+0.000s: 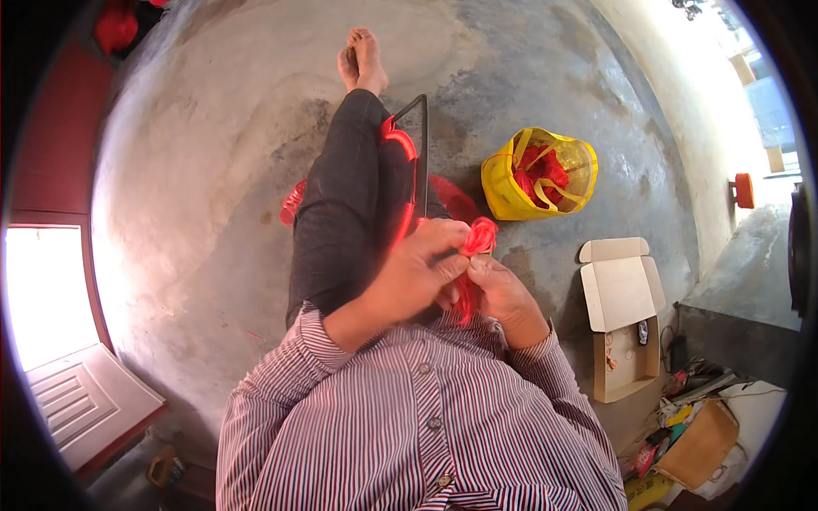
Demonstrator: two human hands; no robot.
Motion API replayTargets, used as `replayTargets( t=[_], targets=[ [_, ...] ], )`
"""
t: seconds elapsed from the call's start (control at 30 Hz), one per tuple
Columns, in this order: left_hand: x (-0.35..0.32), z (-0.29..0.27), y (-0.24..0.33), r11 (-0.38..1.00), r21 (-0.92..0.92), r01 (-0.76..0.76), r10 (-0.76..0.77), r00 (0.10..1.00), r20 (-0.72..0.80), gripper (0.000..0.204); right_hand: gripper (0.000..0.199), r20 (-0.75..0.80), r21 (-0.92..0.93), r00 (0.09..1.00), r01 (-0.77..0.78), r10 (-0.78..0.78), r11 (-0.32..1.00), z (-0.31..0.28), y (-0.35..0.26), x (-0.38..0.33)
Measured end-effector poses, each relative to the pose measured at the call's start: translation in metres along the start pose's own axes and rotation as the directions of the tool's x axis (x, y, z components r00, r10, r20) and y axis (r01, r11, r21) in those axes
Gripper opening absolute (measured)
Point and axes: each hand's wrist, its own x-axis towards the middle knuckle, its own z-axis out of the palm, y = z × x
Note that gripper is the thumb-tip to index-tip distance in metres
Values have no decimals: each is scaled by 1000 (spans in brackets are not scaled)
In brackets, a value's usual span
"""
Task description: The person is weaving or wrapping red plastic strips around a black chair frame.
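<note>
Above the striped shirt, the left hand (417, 277) and right hand (503, 294) meet, fingers pinched together on a red plastic strip (477, 243) that runs onto a dark metal frame (420, 153) leaning on the outstretched legs. To the right on the concrete floor (213, 170), a yellow bag (503, 187) holds more red strips, and nearer lies an open, pale cardboard box (620, 298)

A red plastic strip (474, 255) is bunched into a crumpled loop above the fingertips and hangs down between the two hands as a twisted band; glossy, translucent, it runs upward along a dark metal frame (420, 153) on the lap.
</note>
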Motion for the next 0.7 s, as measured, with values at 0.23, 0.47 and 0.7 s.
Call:
replayTargets(
  t=[0.23,0.47,0.7],
  targets=[
    [17,-71,-22,768,-619,166,-387,890,-242,17,34,313,7,937,159,-154,987,-43,-43,61],
    [0,-34,-62,835,514,196,-173,981,-92,19,33,281,-876,934,343,-220,339,-11,-25,94],
    [13,-29,-74,903,373,213,-98,948,-304,25,20,217,-704,776,544,-592,456,-25,-42,83]
  ],
)
